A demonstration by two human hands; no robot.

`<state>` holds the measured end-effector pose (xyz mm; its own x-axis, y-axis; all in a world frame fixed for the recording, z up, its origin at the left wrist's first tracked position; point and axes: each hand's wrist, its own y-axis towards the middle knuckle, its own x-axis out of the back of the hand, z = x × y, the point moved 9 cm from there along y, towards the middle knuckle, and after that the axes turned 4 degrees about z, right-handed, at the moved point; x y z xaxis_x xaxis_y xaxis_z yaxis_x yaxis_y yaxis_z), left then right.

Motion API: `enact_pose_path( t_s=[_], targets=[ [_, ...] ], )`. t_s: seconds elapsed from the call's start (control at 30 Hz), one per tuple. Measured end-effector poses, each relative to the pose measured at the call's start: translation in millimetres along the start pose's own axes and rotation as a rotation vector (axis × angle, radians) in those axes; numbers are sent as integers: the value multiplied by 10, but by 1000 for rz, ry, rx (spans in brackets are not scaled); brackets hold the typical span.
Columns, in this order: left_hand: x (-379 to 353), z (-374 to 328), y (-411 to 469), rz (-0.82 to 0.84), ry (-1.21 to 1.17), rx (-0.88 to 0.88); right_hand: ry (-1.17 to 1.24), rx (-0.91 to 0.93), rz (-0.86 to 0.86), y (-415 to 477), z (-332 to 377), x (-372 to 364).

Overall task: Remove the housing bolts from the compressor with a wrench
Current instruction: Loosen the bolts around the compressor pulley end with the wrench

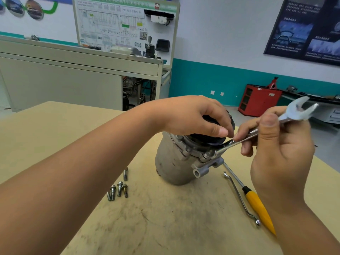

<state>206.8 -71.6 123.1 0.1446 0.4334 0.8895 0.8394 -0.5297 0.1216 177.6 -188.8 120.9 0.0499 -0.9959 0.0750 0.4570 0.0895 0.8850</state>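
A grey metal compressor (173, 162) stands upright on the tan table (55, 135), its black pulley on top. My left hand (195, 116) rests over the pulley, fingers curled on its near rim. My right hand (276, 142) grips a silver open-end wrench (237, 141) by the middle of its shaft. The wrench's lower end sits on a housing bolt (208, 154) at the flange's near right edge; its other open jaw points up to the right. Several removed bolts (118, 188) lie on the table left of the compressor.
A yellow-handled screwdriver (257, 205) and a bent thin metal tool (239, 196) lie on the table right of the compressor, under my right forearm. Beyond the table stand a grey workbench (73, 70) with a training board and a red cabinet (259, 100).
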Motion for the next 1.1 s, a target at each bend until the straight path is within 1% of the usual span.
enact_pose_path(
  t_s=[0.13,0.37,0.77,0.83,0.87,0.93,0.97,1.0,1.03,1.1],
  targets=[
    [4,12,-3,-6,-2,5,3,-37,35,-151,-88,-82],
    [3,4,-11,-5,2,1,-18,105,-109,-63,123,100],
    [22,-31,-3,-19,52,-18,33,46,-36,-49,63,4],
    [30,-30,-32,-100,127,-15,59,22,-29,-23,32,4],
    [40,-39,-77,-184,203,-23,76,12,-22,-1,19,1],
    [68,-82,-280,-424,340,-59,94,10,23,70,17,-34],
    [79,-96,-428,-545,362,-76,97,15,55,103,17,-62],
    [78,-82,-575,-639,347,-84,96,23,80,130,12,-89],
    [58,-46,-694,-698,312,-80,92,36,91,153,3,-105],
    [-26,69,-809,-725,263,-18,78,73,68,213,-20,-123]
  ],
)
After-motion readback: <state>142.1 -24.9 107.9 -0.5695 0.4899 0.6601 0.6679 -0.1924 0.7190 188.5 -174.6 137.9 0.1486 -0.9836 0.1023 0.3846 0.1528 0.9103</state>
